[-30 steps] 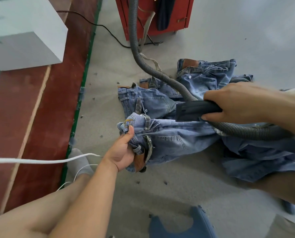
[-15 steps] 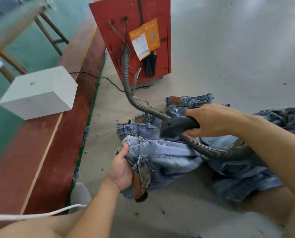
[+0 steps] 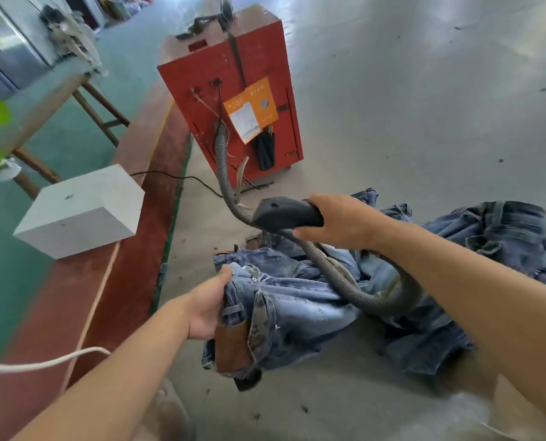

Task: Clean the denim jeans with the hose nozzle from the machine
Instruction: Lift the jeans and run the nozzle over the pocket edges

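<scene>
floor: grey concrete floor [image 3: 424, 90], dusty, dark specks; red strip [image 3: 131, 249] and green paint on the left
jeans: denim jeans [image 3: 297, 300] in a heap on the floor, waistband end lifted
left hand: left hand [image 3: 206, 308] grips the waistband
right hand: right hand [image 3: 335, 222] wrapped round black hose nozzle [image 3: 281, 213], held above the jeans
hose: grey ribbed hose [image 3: 345, 281] loops over the denim, runs to red machine [image 3: 233, 100]
room: white box [image 3: 80, 211] on the red strip; wooden bench [image 3: 42, 100] far left; white cord [image 3: 42, 364] near left arm
</scene>
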Demonstrator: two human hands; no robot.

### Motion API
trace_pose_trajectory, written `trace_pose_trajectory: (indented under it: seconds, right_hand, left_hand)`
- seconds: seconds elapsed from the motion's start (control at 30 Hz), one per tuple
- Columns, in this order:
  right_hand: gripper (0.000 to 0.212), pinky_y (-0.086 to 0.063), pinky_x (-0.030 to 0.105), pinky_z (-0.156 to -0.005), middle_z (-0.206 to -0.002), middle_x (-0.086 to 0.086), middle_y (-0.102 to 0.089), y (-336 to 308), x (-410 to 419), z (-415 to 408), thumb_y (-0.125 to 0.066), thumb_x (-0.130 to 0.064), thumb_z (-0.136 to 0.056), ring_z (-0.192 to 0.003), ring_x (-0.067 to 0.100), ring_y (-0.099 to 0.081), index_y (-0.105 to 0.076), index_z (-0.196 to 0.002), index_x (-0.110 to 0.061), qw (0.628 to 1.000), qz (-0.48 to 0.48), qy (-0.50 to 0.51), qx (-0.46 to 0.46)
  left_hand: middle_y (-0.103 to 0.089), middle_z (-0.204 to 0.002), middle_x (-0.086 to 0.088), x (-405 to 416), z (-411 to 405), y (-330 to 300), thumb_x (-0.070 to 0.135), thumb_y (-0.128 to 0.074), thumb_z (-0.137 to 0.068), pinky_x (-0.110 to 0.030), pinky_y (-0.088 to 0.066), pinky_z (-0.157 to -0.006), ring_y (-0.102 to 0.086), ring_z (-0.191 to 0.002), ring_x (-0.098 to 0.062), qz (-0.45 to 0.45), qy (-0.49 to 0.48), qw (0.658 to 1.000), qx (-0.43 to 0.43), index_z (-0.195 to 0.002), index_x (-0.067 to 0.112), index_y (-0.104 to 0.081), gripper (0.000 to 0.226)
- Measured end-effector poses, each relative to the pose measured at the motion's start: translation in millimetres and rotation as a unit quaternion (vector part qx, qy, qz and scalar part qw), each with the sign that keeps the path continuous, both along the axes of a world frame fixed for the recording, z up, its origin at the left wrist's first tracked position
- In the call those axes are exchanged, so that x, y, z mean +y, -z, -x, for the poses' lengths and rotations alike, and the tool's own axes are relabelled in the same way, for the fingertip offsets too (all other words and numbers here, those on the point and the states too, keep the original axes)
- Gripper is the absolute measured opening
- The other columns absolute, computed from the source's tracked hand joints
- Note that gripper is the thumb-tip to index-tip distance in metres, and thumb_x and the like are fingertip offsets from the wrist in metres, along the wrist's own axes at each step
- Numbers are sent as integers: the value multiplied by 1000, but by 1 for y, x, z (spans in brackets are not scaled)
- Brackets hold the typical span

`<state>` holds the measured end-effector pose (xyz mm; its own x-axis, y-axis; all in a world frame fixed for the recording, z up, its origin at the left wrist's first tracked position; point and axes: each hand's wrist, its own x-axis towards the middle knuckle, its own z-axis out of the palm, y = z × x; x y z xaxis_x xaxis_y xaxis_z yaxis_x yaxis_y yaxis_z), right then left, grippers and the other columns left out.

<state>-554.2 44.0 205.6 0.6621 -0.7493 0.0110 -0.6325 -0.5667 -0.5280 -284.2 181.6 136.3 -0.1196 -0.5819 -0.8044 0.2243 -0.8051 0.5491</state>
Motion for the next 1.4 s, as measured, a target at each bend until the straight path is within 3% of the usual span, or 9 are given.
trace_pose_trajectory:
  seconds: [0.2,0.27,0.37,0.47,0.57,0.77,1.03,1.23,1.4]
  right_hand:
    - [41,-54,40,-73,-97,5,-63,5,3,14,-78,-31,-88,-85,25,-63,-54,-117,-13,998,-54,2,28]
    - [34,-47,29,-63,-93,-1,-60,7,3,20,-72,-25,-93,-77,16,-61,-48,-116,-18,997,-73,-7,34]
    - [28,-36,23,-57,-83,-7,-55,14,1,28,-68,-27,-96,-70,6,-53,-44,-111,-25,996,-47,5,73]
    - [22,-34,22,-55,-79,-8,-55,19,-1,31,-69,-25,-94,-67,8,-54,-50,-104,-24,997,-26,16,75]
    - [18,-40,13,-47,-72,-10,-63,10,-8,37,-70,-25,-91,-55,3,-61,-56,-101,-29,999,-29,23,31]
    - [26,-43,9,-50,-75,-13,-62,8,-15,52,-68,-39,-99,-58,-5,-62,-48,-117,-39,997,-50,-22,44]
    - [30,-32,21,-53,-72,-14,-57,25,-9,45,-70,-58,-91,-59,1,-53,-47,-95,-39,989,52,-60,122]
    - [30,-39,24,-56,-75,-12,-60,27,5,57,-64,-66,-90,-63,4,-56,-42,-86,-45,985,53,-56,157]
    - [30,-45,29,-58,-78,-12,-61,36,17,71,-56,-68,-88,-65,6,-56,-43,-89,-41,980,48,-24,191]
  left_hand:
    - [-43,-156,-26,-14,-21,4,93,-40,-82,-55,-32,-121,-44,-144,-42,142,-138,958,207,-155,2,-40,117]
    - [-59,-145,-21,-8,-8,24,90,-50,-81,-55,-37,-118,-55,-136,-39,114,15,990,79,-147,8,-55,105]
    - [-73,-123,-14,-1,11,54,55,-82,-80,-50,-52,-103,-70,-114,-30,57,202,972,-105,-134,12,-66,71]
    - [-71,-126,-19,-14,-4,53,32,-67,-92,-42,-58,-84,-71,-107,-30,119,54,991,-44,-129,13,-71,42]
    - [-71,-127,-19,-27,-33,34,37,-63,-95,-43,-60,-88,-71,-113,-32,173,-102,980,18,-121,10,-76,39]
    - [-68,-129,-25,-23,-38,28,24,-60,-98,-47,-63,-82,-73,-108,-35,129,-137,982,-16,-133,1,-65,43]
    - [-59,-145,-19,-34,-54,-17,45,-51,-102,-55,-49,-108,-56,-135,-36,186,-123,974,46,-141,7,-62,56]
    - [-63,-129,-27,-55,-50,-33,8,-41,-101,-54,-54,-102,-66,-119,-40,185,-132,972,61,-107,-2,-71,32]
    - [-59,-137,-33,-65,-55,-46,8,-24,-100,-53,-48,-98,-62,-124,-45,187,-149,964,116,-137,-18,-46,50]
